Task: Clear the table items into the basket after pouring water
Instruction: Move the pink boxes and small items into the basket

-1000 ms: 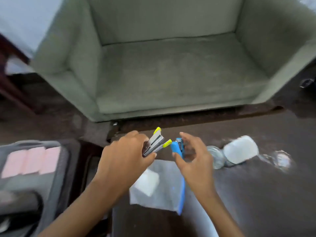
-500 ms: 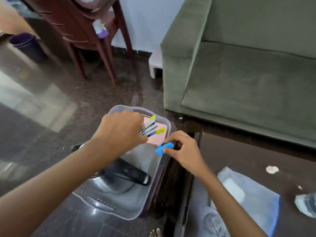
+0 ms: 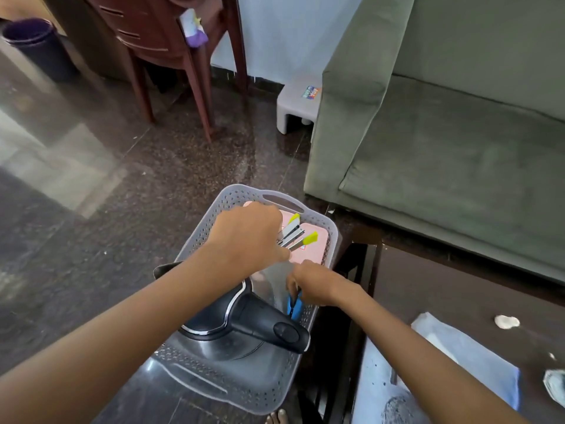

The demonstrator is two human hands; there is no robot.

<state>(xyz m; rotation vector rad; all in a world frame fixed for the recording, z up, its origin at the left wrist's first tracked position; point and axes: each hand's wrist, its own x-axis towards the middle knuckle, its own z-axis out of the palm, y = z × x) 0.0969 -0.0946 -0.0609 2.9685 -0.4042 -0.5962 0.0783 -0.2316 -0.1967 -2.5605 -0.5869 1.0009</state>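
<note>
Left hand (image 3: 247,237) gripping stapler (image 3: 295,234) above basket (image 3: 238,188), right hand (image 3: 318,281) apparently pinching blue item (image 3: 295,305) inside

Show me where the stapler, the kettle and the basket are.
stapler (image 3: 289,230), head view, on its silver metal body, just beyond the left hand's fingers.
kettle (image 3: 260,320), head view, on its black handle.
basket (image 3: 235,390), head view, on its perforated grey near wall.

Single head-worn wide-angle view, steeply down and forward, close above the basket (image 3: 224,198).
</note>
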